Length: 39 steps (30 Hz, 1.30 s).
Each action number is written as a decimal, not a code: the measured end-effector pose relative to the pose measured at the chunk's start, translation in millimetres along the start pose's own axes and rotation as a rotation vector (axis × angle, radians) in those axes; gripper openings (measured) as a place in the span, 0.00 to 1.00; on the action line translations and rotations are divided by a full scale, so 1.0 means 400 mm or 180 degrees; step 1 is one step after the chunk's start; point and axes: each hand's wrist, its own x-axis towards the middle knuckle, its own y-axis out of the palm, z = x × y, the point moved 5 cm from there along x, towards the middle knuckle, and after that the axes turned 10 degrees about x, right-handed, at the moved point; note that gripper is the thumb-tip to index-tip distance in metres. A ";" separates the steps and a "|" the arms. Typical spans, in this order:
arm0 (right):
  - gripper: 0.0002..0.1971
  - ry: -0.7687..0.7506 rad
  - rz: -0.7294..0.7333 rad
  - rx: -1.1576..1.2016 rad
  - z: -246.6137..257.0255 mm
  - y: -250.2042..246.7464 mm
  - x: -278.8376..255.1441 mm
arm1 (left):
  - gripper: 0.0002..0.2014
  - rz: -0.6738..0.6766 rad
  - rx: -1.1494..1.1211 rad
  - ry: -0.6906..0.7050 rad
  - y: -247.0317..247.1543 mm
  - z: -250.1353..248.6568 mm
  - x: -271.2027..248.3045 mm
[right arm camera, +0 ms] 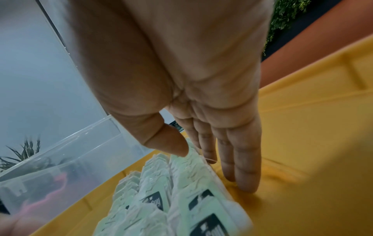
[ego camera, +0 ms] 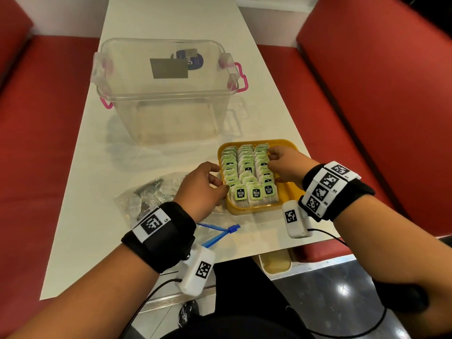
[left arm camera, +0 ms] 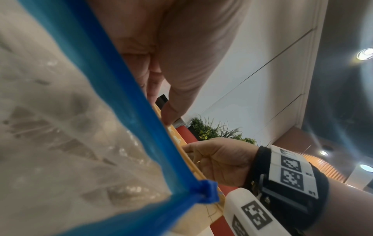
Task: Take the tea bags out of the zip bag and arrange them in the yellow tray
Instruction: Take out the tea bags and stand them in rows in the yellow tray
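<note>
Head view: yellow tray (ego camera: 287, 192) holds three tea bag (ego camera: 253, 167) rows; both hands' fingers loose, touching rows, gripping nothing.

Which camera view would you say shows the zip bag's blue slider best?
The left wrist view: the blue slider sits close and sharp at the zip bag's corner. The head view shows it small; the right wrist view misses it.
</note>
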 end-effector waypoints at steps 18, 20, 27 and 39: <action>0.08 -0.1826 0.1219 -0.0448 0.185 0.147 -0.374 | 0.06 -0.0764 0.0318 0.0573 -0.316 0.000 -0.209; 0.09 -0.1884 0.1559 -0.0908 0.184 0.216 -0.397 | 0.15 -0.0357 0.0851 0.0353 -0.296 0.058 -0.223; 0.18 -0.2065 0.1837 -0.2046 0.165 0.390 -0.377 | 0.08 -0.0228 0.1499 0.0072 -0.231 0.156 -0.233; 0.13 -0.1526 0.1013 -0.2697 0.233 0.476 -0.267 | 0.04 -0.0792 0.0875 0.1141 -0.222 0.031 -0.245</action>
